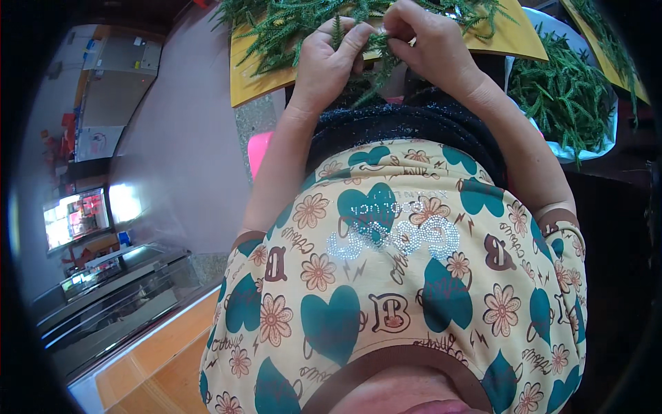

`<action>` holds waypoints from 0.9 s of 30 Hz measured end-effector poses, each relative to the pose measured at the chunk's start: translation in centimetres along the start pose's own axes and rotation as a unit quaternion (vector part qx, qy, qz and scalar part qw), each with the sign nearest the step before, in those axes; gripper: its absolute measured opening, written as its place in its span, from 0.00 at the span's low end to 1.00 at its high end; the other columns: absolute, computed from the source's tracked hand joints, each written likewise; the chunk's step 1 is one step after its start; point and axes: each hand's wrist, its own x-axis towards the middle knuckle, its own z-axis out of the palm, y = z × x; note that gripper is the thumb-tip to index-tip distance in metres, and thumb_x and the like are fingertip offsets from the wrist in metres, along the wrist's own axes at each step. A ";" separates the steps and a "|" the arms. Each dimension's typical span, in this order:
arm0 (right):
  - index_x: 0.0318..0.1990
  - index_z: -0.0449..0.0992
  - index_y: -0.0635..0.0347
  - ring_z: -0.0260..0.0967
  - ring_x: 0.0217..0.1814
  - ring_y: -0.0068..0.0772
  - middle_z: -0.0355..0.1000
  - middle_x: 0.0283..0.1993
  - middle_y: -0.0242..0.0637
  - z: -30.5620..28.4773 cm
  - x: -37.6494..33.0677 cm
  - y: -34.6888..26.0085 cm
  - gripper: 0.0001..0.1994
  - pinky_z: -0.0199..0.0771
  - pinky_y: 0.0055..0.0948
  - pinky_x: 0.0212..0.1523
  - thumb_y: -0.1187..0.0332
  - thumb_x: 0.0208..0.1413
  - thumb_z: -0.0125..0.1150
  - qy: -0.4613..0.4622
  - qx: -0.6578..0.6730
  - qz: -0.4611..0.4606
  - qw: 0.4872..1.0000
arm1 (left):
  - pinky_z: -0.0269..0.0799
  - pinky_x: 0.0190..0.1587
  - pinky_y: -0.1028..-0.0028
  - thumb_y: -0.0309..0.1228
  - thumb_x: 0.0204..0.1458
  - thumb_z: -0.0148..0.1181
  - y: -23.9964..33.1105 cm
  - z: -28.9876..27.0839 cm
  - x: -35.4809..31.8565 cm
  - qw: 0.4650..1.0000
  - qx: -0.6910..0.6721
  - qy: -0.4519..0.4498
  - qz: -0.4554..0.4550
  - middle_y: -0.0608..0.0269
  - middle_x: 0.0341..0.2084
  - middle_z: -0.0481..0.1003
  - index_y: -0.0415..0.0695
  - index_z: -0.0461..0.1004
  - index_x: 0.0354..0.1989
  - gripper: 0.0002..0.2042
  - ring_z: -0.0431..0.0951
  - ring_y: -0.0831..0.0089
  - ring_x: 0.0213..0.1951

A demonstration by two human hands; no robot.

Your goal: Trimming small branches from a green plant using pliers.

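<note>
Nearly together, the left hand (327, 66) and right hand (436, 50) pinch a feathery green sprig (381, 67); beyond them, similar sprigs (284, 29) strew a yellow tabletop (249, 85).

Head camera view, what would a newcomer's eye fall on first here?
Most striking is the patterned shirt with big green hearts, filling the middle and bottom. Above it, the left hand and right hand pinch green sprigs by a yellow table. At upper right, a white container brims with more greenery.
</note>
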 end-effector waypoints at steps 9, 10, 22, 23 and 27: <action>0.31 0.67 0.61 0.68 0.26 0.47 0.67 0.25 0.44 -0.5 0.2 -0.3 0.09 0.69 0.35 0.26 0.79 0.41 0.58 -0.003 -0.019 -0.078 0.997 | 0.64 0.24 0.82 0.38 0.55 0.59 0.9 -0.5 -0.2 0.987 0.154 -0.036 0.013 0.71 0.17 0.71 0.42 0.75 0.29 0.11 0.68 0.85 0.20; 0.30 0.67 0.61 0.68 0.26 0.46 0.66 0.24 0.43 -0.4 0.2 -0.3 0.08 0.69 0.34 0.27 0.79 0.41 0.58 0.003 -0.017 -0.096 0.995 | 0.64 0.24 0.83 0.38 0.55 0.58 1.1 -0.8 -0.2 0.987 0.157 -0.042 -0.020 0.71 0.17 0.71 0.42 0.76 0.28 0.11 0.68 0.85 0.20; 0.42 0.75 0.59 0.74 0.33 0.37 0.73 0.35 0.37 -1.0 0.4 -0.3 0.14 0.75 0.29 0.31 0.75 0.44 0.62 -0.039 -0.132 -0.301 0.944 | 0.53 0.17 0.86 0.37 0.59 0.52 -1.6 -2.4 -0.3 0.835 -0.444 -0.223 -0.236 0.70 0.18 0.66 0.42 0.70 0.28 0.12 0.63 0.84 0.18; 0.42 0.75 0.60 0.74 0.34 0.37 0.73 0.35 0.37 -1.1 0.4 -0.3 0.15 0.75 0.29 0.31 0.75 0.44 0.61 -0.026 -0.174 -0.326 0.929 | 0.53 0.17 0.86 0.37 0.59 0.52 -1.8 -2.4 -0.3 0.836 -0.444 -0.222 -0.235 0.70 0.18 0.66 0.42 0.70 0.28 0.12 0.63 0.84 0.18; 0.41 0.74 0.62 0.74 0.34 0.37 0.72 0.35 0.38 -1.5 0.5 -0.6 0.14 0.74 0.30 0.32 0.73 0.44 0.60 -0.011 -0.257 -0.374 0.891 | 0.50 0.14 0.88 0.38 0.59 0.50 -1.3 -2.2 -0.1 0.831 -0.433 -0.215 -0.276 0.71 0.17 0.63 0.44 0.68 0.27 0.12 0.61 0.84 0.17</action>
